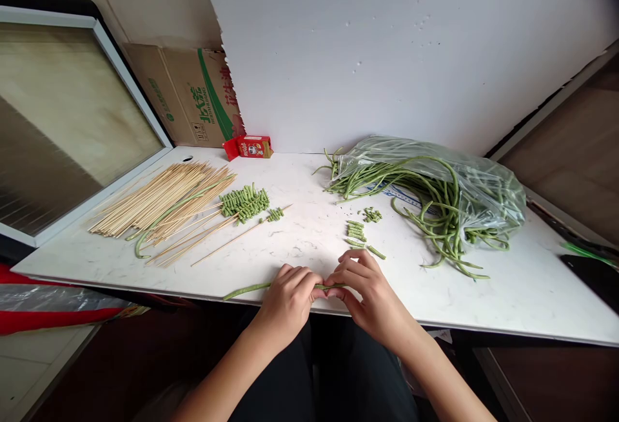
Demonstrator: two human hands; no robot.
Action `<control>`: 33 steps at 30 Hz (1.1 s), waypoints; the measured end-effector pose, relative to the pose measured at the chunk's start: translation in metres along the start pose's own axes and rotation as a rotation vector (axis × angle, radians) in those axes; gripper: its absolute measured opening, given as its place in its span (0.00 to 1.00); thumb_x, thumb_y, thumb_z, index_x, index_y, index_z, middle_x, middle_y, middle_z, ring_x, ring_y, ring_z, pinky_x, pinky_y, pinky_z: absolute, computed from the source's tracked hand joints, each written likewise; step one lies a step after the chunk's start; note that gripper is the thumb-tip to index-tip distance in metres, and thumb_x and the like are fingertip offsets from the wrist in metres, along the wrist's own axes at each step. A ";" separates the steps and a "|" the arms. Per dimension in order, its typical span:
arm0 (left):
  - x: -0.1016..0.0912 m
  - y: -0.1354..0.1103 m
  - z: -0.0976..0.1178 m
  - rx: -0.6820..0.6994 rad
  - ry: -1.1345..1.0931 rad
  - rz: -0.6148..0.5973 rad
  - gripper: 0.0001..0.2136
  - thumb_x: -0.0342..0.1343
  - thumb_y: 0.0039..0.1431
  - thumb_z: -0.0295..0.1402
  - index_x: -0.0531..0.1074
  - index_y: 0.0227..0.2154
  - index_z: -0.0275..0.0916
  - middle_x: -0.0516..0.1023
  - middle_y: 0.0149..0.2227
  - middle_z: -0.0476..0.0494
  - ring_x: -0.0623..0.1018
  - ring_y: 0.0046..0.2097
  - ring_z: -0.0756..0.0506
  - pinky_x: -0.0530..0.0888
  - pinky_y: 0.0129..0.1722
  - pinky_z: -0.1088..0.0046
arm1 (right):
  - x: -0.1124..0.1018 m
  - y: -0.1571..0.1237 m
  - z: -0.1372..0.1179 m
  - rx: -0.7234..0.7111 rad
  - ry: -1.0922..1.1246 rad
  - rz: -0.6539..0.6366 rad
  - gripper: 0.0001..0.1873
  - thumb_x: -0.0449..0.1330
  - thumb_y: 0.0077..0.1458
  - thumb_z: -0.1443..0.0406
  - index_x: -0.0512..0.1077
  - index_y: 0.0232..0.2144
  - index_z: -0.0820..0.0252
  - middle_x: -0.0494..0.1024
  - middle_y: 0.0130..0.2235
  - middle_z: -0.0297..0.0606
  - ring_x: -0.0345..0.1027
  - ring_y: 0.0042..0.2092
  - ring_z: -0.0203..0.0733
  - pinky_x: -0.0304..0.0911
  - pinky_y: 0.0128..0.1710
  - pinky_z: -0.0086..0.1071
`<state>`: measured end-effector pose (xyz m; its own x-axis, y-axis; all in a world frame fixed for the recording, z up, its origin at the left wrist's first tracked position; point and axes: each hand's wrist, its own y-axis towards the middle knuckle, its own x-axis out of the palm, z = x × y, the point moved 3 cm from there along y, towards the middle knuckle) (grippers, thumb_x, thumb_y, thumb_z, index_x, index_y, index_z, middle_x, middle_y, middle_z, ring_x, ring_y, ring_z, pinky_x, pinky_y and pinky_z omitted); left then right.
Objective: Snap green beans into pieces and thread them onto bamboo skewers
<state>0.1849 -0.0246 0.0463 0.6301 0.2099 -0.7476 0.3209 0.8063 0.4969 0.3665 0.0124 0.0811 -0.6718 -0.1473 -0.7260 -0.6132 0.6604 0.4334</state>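
Note:
Near the front edge of the white table, my left hand (pixel 293 290) and my right hand (pixel 363 285) are closed on one long green bean (pixel 245 290), thumbs and fingertips almost meeting. The bean's free end sticks out to the left of my left hand. Just beyond my right hand lie several cut bean pieces (pixel 356 230) in a rough column, with a small heap of short ends (pixel 372 214) beside them. Further left, bean pieces threaded on skewers (pixel 244 203) form a stack, and one skewer (pixel 242 235) with a few pieces lies apart.
A pile of bare wooden skewers (pixel 149 200) covers the table's left, with a long bean across it. At right, a clear plastic bag (pixel 493 183) spills long beans (pixel 435 183). A small red box (pixel 256 147) stands at the back, before a cardboard carton (pixel 193 96) and a white panel (pixel 387 55).

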 end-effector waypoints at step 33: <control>0.008 -0.004 0.000 0.185 -0.036 -0.103 0.14 0.50 0.70 0.20 0.74 0.30 0.40 0.74 0.27 0.52 0.72 0.32 0.48 0.60 0.37 0.67 | 0.007 -0.001 0.012 0.066 0.272 -0.229 0.24 0.54 0.55 0.86 0.77 0.34 0.54 0.76 0.32 0.34 0.61 0.48 0.47 0.61 0.52 0.40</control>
<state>0.1887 -0.0260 0.0381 0.6112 0.1094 -0.7839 0.5072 0.7062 0.4940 0.3672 0.0197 0.0690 -0.6112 -0.4817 -0.6280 -0.7385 0.6324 0.2338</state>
